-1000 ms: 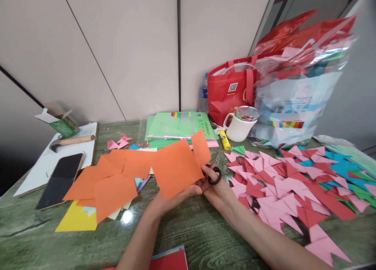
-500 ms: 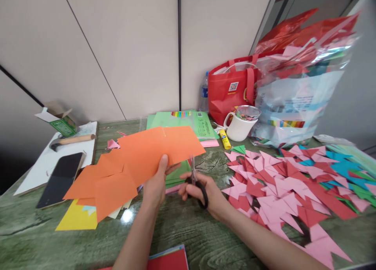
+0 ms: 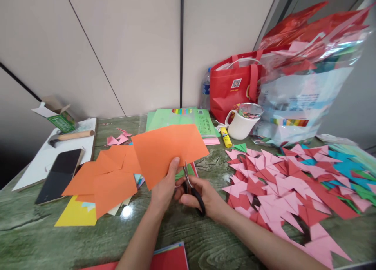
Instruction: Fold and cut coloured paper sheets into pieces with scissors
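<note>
My left hand (image 3: 166,183) pinches the lower edge of a sheet of orange paper (image 3: 158,152), its thumb on top. The sheet is held above the table, tilted. In my right hand (image 3: 202,195) is a pair of scissors (image 3: 194,193) with black handles; the blades point up at the paper's near edge, just right of my left thumb. The blade tips meet the sheet. Several cut orange pieces (image 3: 114,189) lie overlapping at the left, over a yellow sheet (image 3: 76,213). Behind the held sheet, a green paper stack (image 3: 188,171) shows only in part.
Folded pink and red paper pieces (image 3: 273,183) cover the right side. At the back stand a white mug (image 3: 241,125), a glue stick (image 3: 226,137), a red bag (image 3: 232,93) and a plastic bag (image 3: 302,93). A phone (image 3: 60,176) and hammer (image 3: 72,136) lie left.
The scissors and my left hand have shifted; the left hand now grips the orange sheet farther right. The held sheet has moved right, apart from the orange pieces on the table.
</note>
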Demonstrator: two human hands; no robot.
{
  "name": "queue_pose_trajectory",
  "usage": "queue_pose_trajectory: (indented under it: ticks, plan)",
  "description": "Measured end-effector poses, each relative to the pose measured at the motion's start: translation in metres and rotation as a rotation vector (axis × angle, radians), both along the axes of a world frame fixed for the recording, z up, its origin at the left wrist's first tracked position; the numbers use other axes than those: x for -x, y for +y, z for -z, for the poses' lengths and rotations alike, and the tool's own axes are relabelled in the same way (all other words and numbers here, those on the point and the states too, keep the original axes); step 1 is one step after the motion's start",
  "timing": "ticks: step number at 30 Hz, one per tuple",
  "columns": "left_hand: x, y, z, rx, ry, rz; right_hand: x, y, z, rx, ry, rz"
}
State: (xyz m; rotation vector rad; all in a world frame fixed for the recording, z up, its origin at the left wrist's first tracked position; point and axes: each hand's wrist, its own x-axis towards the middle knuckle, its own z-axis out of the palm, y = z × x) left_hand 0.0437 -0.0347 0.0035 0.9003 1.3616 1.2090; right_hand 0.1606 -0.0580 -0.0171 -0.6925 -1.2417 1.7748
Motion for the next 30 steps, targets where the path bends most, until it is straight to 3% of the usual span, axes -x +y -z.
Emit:
queue_pose_trajectory:
  ticks: [3, 6, 16, 23, 30]
  plan:
    - [-0.003, -0.002, -0.003, -0.009, 0.148, -0.108, 0.0, 0.001, -0.002, 0.01, 0.013, 0.03]
    - [-0.004, -0.002, -0.005, -0.049, 0.247, -0.128, 0.0, 0.001, -0.001, 0.021, 0.013, 0.031]
    - [-0.013, -0.005, -0.019, 0.037, 0.212, -0.143, 0.0, 0.002, 0.001, 0.002, 0.016, 0.043]
    - [-0.01, -0.006, -0.018, -0.03, 0.115, -0.083, -0.001, 0.002, -0.001, 0.002, -0.006, 0.059]
    - [-0.006, -0.005, -0.021, -0.004, 0.245, -0.139, -0.003, 0.003, -0.003, -0.016, -0.036, 0.061]
